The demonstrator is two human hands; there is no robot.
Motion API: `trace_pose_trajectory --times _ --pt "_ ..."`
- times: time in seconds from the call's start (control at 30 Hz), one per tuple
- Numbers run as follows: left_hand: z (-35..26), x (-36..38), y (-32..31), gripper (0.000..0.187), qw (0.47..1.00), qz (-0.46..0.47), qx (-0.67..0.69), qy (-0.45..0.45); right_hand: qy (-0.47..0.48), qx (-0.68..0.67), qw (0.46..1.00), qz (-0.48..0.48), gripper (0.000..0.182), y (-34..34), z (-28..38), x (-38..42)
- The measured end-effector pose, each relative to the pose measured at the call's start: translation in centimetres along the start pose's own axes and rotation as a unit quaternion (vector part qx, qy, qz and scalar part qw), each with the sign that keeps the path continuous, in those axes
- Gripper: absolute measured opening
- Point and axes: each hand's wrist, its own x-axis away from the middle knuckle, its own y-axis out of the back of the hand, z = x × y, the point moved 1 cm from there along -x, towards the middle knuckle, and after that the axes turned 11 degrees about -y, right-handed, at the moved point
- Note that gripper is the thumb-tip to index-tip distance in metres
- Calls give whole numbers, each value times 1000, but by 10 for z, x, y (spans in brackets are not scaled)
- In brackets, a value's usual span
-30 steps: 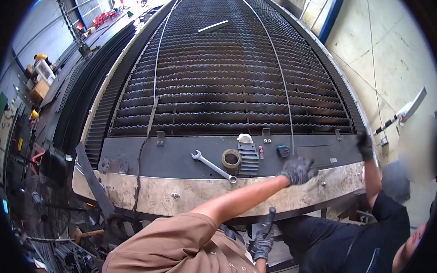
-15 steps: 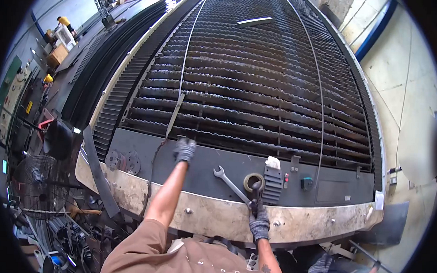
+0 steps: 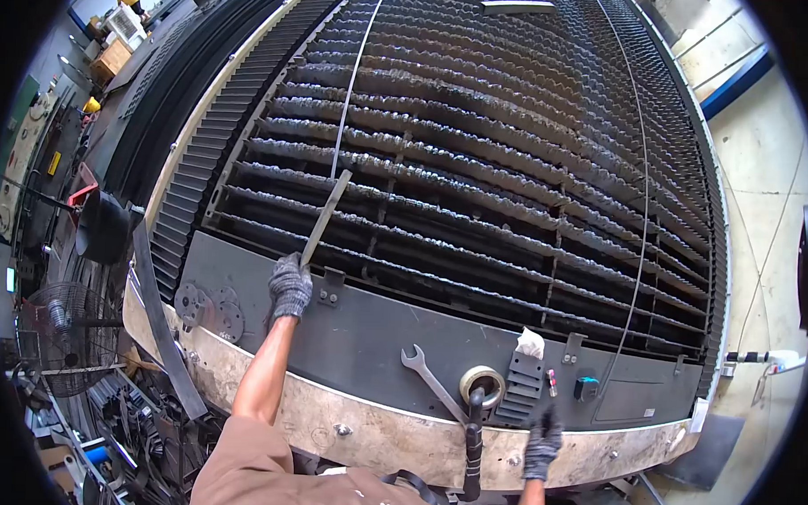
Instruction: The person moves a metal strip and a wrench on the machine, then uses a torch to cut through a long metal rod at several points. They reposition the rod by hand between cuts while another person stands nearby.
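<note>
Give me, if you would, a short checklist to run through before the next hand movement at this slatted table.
1. Gloves on left hand and right hand: ok, both gloved.
2. Left hand at the near end of the metal strip: ok.
3. Left hand's grip secure: cannot tell, the fingers hide that end.
4. Right hand apart from the black bar: ok, a gap shows.
5. Dark plate free of loose things: not ok, the wrench and tape roll lie there.

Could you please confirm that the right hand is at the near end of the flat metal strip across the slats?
No: the head view shows the left hand at the near end of the flat metal strip across the slats.
</note>
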Motion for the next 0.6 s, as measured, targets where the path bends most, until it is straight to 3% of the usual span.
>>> trace_pose_trajectory --times 0.1,0.2,0.23,0.3,0.37,0.43,0.53,0.57,0.6 --pt "12 4 -4 33 999 -40 25 -27 28 -31 998 -49 47 21 -7 -70" --pt "1 -15 27 40 996 67 39 -38 23 82 993 -78 53 34 13 -138" --pt "-12 -27 43 46 987 98 123 44 5 129 989 -73 54 40 47 -155" --pt "-3 -53 26 49 990 -24 135 38 4 222 971 -95 55 47 81 -195" --pt "-38 -98 68 52 995 -18 99 27 57 173 974 -137 59 60 30 -283" --pt "-48 -158 70 52 993 -36 109 1 55 273 943 -180 65 68 45 -328" --pt "-62 -254 54 57 998 28 52 16 -81 345 915 -193 71 68 61 -386" --pt "-67 -285 38 57 998 55 39 13 -134 326 916 -191 70 68 55 -405" --pt "-75 -307 22 58 998 55 40 7 -118 205 959 -156 70 71 20 -434"
